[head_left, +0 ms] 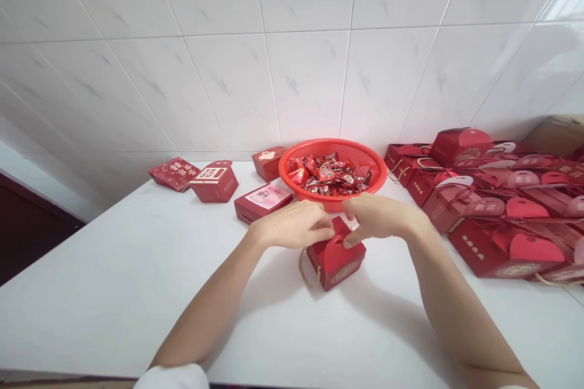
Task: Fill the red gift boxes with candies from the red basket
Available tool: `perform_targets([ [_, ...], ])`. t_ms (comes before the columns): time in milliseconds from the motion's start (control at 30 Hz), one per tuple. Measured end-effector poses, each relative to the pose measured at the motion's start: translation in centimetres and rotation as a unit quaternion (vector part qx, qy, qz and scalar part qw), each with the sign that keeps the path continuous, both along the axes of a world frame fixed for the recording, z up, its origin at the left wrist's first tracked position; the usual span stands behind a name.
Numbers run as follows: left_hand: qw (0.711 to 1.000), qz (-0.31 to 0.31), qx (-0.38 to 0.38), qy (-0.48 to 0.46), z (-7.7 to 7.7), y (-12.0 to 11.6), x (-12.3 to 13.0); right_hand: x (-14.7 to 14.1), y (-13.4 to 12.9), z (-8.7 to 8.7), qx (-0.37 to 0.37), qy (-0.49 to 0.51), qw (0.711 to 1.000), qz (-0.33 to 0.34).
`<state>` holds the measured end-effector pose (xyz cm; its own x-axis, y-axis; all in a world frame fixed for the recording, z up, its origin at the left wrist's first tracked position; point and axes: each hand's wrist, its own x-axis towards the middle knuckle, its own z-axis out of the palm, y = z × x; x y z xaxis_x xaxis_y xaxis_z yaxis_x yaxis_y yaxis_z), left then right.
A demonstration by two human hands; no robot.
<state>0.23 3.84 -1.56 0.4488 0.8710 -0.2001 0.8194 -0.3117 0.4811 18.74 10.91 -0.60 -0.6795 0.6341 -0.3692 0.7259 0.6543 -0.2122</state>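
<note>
A small red gift box (pixel 340 264) with gold print stands on the white table in front of me, its curved top flaps raised and a twine cord looping out on its left side. My left hand (pixel 296 223) reaches the flaps from the left, thumb and fingers bent around their edge. From the right, my right hand (pixel 376 219) presses its thumb on the front flap, and its fingers curl behind the top. Part of the back flap is hidden by the hands. Just behind them sits a red plastic basket (pixel 378 179) holding wrapped sweets (pixel 331 173).
Many finished-looking red boxes (pixel 488 246) with cords crowd the table's right side. On the left stand a red box with a white label (pixel 214 182), a flat patterned packet (pixel 173 173), a pink-topped box (pixel 264 199) and a flowered box (pixel 268 162). A tiled wall (pixel 305 85) rises behind.
</note>
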Motion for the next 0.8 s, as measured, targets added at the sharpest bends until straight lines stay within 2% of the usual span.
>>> perform_targets([
  [167,0.998,0.030,-0.026,0.039,0.0,-0.3,0.1,-0.5,0.9,-0.6,-0.028,-0.007,0.999,0.038],
  [333,0.989,0.094,-0.068,0.096,-0.3,-0.2,0.2,-0.7,1.7,-0.8,-0.064,-0.009,0.997,0.051],
  [500,0.988,0.076,-0.091,0.101,-0.7,0.5,-0.2,-0.7,1.8,-0.9,-0.058,0.015,0.996,0.069],
  [633,0.988,0.082,-0.109,0.075,-1.0,1.0,-0.6,-0.8,1.9,-1.0,-0.083,0.010,0.992,0.091],
  [800,0.990,0.090,-0.087,0.064,-1.4,1.2,-0.7,-1.0,2.5,-1.3,-0.112,0.023,0.990,0.088],
])
